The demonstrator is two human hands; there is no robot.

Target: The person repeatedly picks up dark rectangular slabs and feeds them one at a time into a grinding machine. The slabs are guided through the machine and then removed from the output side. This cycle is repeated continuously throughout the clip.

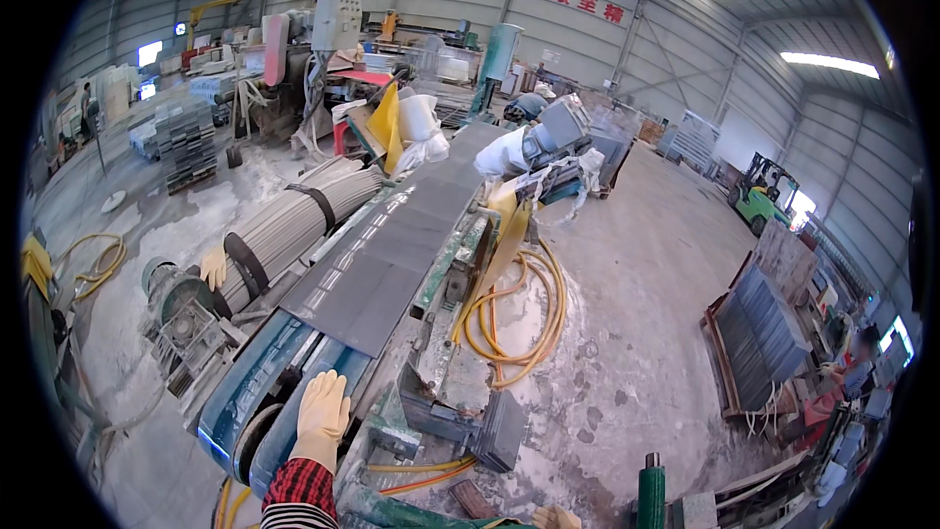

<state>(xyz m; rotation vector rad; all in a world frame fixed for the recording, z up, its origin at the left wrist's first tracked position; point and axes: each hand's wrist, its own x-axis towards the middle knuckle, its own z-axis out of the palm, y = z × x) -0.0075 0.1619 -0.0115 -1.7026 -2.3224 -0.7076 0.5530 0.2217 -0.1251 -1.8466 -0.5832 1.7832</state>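
My left hand [321, 419], in a cream rubber glove below a red-and-black checked sleeve, lies with its fingers stretched out at the near end of a blue belt conveyor [287, 423]. It holds nothing. Just beyond its fingertips, dark grey stone slabs [345, 299] lie flat along the conveyor in a row running away from me. At the bottom edge only a small part of my right hand [556, 518] shows, also gloved; its fingers are mostly cut off. A loose cream glove [213, 267] rests by the motor [186, 323] left of the conveyor.
A coiled yellow hose [548, 318] lies on the floor right of the conveyor. Small dark slabs [499, 429] stand near its frame. A green post [651, 492] rises at the lower right. Farther off are a slab rack [759, 333], a person [860, 364] and a green forklift [762, 198].
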